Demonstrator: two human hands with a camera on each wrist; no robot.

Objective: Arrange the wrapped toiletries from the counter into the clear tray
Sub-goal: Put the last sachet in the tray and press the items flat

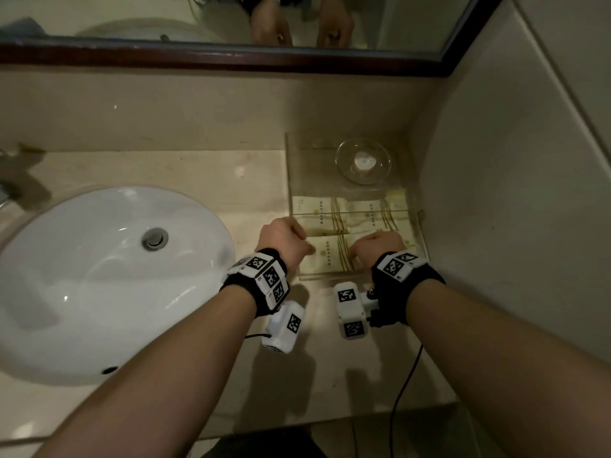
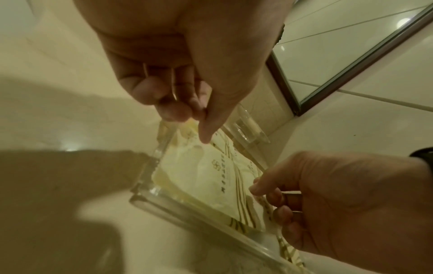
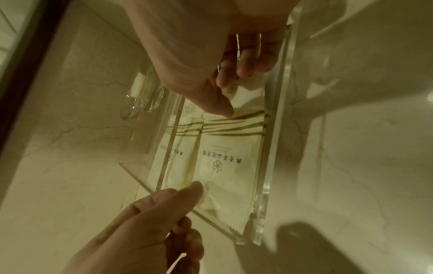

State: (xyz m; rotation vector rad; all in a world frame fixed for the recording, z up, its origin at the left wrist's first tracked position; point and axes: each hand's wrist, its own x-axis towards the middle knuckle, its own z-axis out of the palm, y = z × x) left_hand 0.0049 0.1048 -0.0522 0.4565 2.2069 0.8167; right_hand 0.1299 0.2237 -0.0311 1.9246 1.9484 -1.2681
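A: Head view first: what are the hands doing?

B: Both forearms are reaching forward over the counter (image 1: 205,180) to the tray (image 1: 330,276), which is sitting at the right, beside the sink (image 1: 82,276). The left hand (image 1: 282,238) is hovering at the tray's left wall, and the right hand (image 1: 377,247) is reaching into its near right part.

A: Are they gripping anything?

B: Left wrist view is showing the left hand's (image 2: 187,74) fingers (image 2: 150,92) curling in, with the thumb pointing down onto the near packet (image 2: 199,174). I cannot tell whether it is pinching the packet or only touching it. Right wrist view is showing the right hand (image 3: 211,55) with its thumb pressing on the striped end of that packet (image 3: 229,157), fingers curling just above another packet's logo. Whether it is grasping is unclear.

A: How many packets are lying in the tray?

B: At least four cream packets are showing, lying flat in two rows, striped ends meeting mid-tray. One glass dish (image 1: 363,160) is sitting in the far section, holding one small white item.

A: Anything else?

B: One mirror (image 1: 231,21) is reflecting both hands.
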